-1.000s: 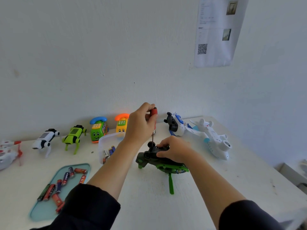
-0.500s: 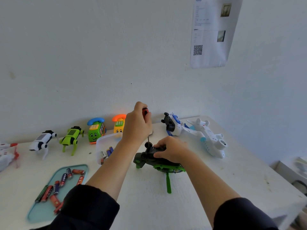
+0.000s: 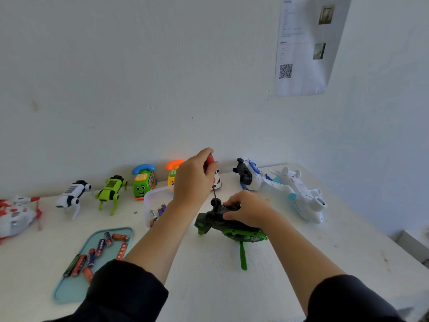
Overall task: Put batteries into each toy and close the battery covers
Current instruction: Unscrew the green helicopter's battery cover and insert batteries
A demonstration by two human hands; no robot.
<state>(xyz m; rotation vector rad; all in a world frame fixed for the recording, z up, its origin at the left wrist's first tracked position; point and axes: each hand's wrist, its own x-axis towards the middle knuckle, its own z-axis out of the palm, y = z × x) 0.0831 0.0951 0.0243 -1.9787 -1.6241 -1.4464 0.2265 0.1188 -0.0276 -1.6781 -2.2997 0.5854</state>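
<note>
A: Where is the toy being worked on?
B: The black and green plastic toy helicopter (image 3: 228, 226) lies near the middle of the white counter (image 3: 301, 263), one green rotor blade pointing toward the person.
A: And the hands?
B: The right hand (image 3: 249, 209) curls over the helicopter's top and holds it down. The left hand (image 3: 195, 180) grips a red-handled screwdriver (image 3: 210, 160) upright, its thin shaft reaching down to the toy.
A: Batteries?
B: Loose red and dark batteries (image 3: 99, 251) lie in a flat light-blue tray (image 3: 69, 291) at the left; more sit in a clear plastic box (image 3: 153, 198) just behind the left forearm.
A: Other toys?
B: A green toy phone car (image 3: 142, 182) and a white toy aeroplane (image 3: 301, 196) stand along the wall.
</note>
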